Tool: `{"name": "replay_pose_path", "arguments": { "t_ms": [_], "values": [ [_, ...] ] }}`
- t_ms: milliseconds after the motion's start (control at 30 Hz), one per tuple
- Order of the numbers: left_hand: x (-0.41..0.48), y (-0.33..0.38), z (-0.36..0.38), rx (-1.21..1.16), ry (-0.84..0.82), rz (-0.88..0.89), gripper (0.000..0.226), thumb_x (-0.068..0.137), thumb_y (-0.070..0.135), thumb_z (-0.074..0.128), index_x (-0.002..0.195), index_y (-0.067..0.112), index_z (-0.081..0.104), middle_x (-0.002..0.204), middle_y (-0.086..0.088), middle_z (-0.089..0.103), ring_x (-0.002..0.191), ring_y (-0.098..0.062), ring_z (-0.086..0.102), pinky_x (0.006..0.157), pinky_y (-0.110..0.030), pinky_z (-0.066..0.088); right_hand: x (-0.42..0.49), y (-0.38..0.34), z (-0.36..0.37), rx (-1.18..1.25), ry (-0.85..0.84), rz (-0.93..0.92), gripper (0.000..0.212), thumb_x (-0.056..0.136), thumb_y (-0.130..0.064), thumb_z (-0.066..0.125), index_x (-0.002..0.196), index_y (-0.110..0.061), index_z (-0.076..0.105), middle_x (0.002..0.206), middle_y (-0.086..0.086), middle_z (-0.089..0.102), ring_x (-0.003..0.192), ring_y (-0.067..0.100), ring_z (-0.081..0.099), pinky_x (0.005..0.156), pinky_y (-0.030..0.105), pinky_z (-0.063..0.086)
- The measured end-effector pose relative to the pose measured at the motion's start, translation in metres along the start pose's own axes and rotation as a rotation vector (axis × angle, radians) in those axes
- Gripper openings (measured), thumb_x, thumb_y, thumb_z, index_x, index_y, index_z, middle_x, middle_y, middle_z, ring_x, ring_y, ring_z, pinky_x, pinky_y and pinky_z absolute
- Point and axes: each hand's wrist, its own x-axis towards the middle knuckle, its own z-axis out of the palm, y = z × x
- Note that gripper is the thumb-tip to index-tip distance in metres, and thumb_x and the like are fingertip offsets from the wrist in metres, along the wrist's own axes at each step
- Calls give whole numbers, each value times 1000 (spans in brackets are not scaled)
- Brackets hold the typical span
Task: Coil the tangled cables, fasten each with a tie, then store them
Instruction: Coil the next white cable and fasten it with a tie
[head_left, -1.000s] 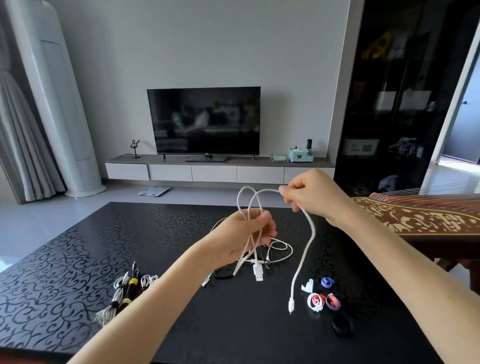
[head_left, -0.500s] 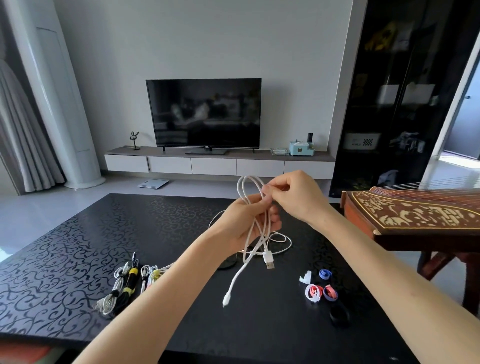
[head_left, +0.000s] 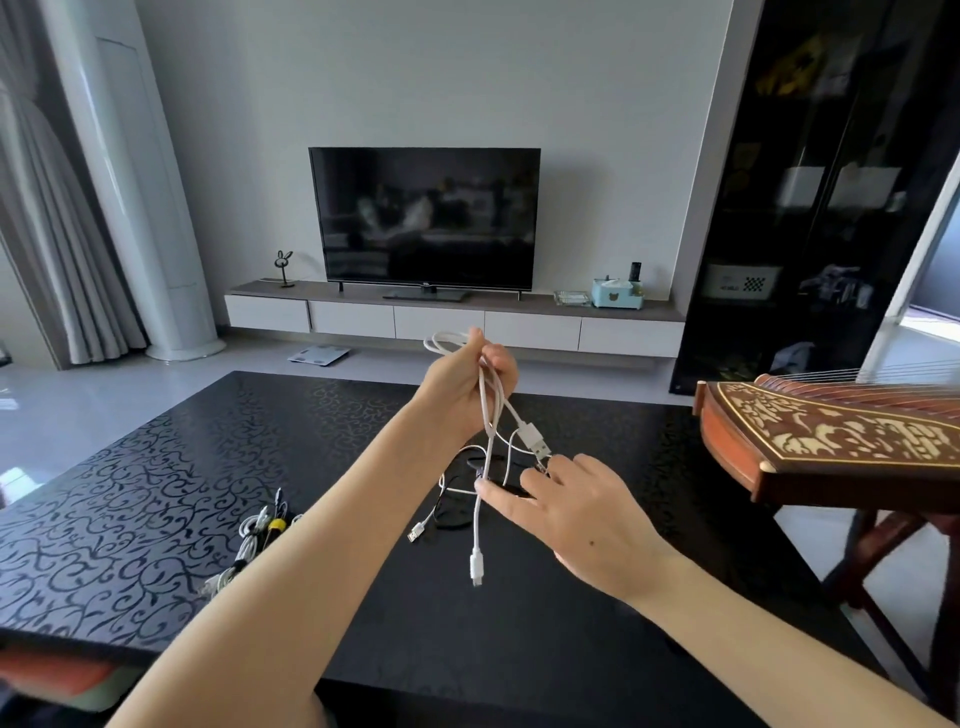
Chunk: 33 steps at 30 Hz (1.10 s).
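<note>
My right hand (head_left: 576, 514) has dropped away, spread open; my left hand (head_left: 465, 395) alone grips one white cable (head_left: 488, 431), two plugs (head_left: 535, 439) dangling.

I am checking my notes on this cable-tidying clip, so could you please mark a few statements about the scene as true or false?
1. The left hand grips the white cable, raised above the table. True.
2. The right hand pinches the cable's top loop. False: it is lower than the left hand, fingers spread, beside the hanging ends.
3. The television shows a bright picture. False: its screen is dark.
4. A bundle of cables lies on the table, left of the left forearm. True.
</note>
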Motion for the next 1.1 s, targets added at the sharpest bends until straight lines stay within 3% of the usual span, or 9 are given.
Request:
{"name": "replay_pose_path", "arguments": {
  "t_ms": [100,200,267,400,567,733,933,1033,1100],
  "values": [
    [-2,-2,3,23,67,18,30,99,25,47,75,7,45,43,-6,44,29,-11,46,31,-19,43,10,-1,7,-32,49,-37,45,75,-12,72,117,-27,67,63,-7,47,51,12,44,48,25,37],
    [-1,-4,1,-3,48,8,37,101,26,41,69,11,45,39,-2,40,24,-8,39,27,-15,35,17,-4,8,-45,84,-54,36,79,-3,55,102,-23,73,62,-7,49,50,13,45,49,24,37],
    [3,-2,-2,25,34,32,43,103,27,37,63,13,42,36,2,37,22,-5,34,24,-14,27,16,-3,9,3,132,-37,32,79,1,56,96,-19,74,61,-6,50,49,13,45,46,24,37],
    [10,3,-13,363,52,300,37,103,24,37,68,14,36,41,6,35,27,-2,28,25,-15,20,4,5,6,257,225,71,12,78,-6,73,88,-11,75,72,1,62,54,17,51,45,29,45],
    [8,-15,-25,727,-31,445,38,99,44,37,75,15,41,48,8,28,36,-4,22,31,-17,19,3,-5,-10,880,305,546,27,92,-29,56,87,-8,72,89,-4,63,81,12,57,73,24,47],
    [5,-29,-20,634,-148,328,57,91,64,30,78,12,51,51,6,32,38,-5,23,33,-16,20,16,-23,-17,1410,462,1061,23,86,-33,54,83,-13,65,65,-6,64,56,10,57,58,21,50],
    [-4,-32,-29,784,-239,183,76,70,76,31,89,7,57,58,4,43,49,-8,35,52,-22,28,31,-26,-19,1368,539,1112,18,94,-18,57,80,-12,67,52,-4,53,45,5,42,44,17,37],
    [-10,-32,-35,934,-303,170,56,80,61,55,97,8,58,68,4,45,57,-10,42,61,-26,36,37,-26,-19,1237,481,1109,21,94,-16,58,74,-12,66,56,10,55,46,6,41,44,20,33],
    [-13,-32,-35,972,-339,145,41,86,46,57,101,8,56,71,3,45,57,-8,47,63,-25,42,38,-29,-16,1180,443,1130,25,93,-17,58,70,-8,63,50,4,52,44,6,39,44,16,31]
  ]
}}
